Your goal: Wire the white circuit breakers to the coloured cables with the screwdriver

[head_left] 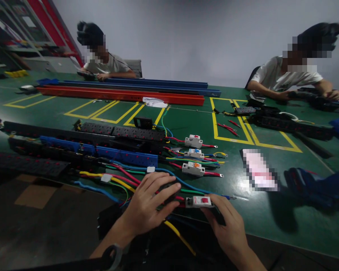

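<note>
At the table's near edge, my right hand (227,220) grips the right end of a white circuit breaker (202,201) with a red switch. Just left of it, my left hand (152,199) is curled over a dark rounded object (168,188) whose shape is mostly covered by the fingers. Red wires (181,198) run between that object and the breaker. Three more breakers lie beyond: one with a red switch (193,141), one with a blue switch (194,153) and one with an orange switch (193,169). A yellow wire (179,235) hangs below my left hand.
Black socket strips (124,133) and a blue strip (127,155) lie at the left. Red (121,94) and blue rails cross the back. A pixelated flat object (260,169) and a blue power tool (310,184) are at the right. Two people sit across the green table (183,120).
</note>
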A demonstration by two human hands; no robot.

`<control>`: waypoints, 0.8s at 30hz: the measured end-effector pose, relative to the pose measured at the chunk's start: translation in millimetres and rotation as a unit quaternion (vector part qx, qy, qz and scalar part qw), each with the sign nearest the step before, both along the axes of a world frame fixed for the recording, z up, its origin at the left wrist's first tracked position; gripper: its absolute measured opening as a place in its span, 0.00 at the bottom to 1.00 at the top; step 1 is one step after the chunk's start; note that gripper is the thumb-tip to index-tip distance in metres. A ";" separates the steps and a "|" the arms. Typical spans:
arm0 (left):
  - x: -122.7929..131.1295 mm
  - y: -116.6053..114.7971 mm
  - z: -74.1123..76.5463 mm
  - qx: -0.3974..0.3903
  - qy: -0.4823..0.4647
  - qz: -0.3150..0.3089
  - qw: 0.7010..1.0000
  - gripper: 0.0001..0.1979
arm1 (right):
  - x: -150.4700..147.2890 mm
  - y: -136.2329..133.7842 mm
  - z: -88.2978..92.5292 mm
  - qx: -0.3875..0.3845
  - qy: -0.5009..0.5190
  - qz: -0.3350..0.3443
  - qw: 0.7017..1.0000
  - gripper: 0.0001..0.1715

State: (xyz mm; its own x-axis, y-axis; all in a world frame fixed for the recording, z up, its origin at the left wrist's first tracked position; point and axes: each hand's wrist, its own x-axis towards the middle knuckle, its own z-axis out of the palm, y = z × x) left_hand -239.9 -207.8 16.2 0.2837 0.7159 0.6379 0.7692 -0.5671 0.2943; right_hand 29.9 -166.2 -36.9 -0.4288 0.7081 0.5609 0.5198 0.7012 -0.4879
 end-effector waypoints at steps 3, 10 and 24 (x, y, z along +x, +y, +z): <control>-4.3 7.3 1.5 -0.022 -0.054 0.026 0.998 0.15 | 0.6 0.7 -3.0 0.015 0.011 0.003 1.000 0.18; -8.7 12.6 17.6 -0.064 -0.137 0.142 0.978 0.13 | -0.9 2.3 -5.1 0.011 0.030 0.008 0.999 0.19; 0.4 10.5 20.3 -0.060 -0.178 0.196 0.962 0.18 | 0.0 1.6 -4.1 -0.011 0.027 0.005 1.000 0.17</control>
State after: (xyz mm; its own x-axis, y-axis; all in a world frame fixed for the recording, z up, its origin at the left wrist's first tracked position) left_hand -239.5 -197.2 36.5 -0.2456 0.7984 0.5498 0.7551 -0.1981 0.6250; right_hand 29.9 -164.5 -41.0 -0.4054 0.7161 0.5682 0.4849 0.6954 -0.5304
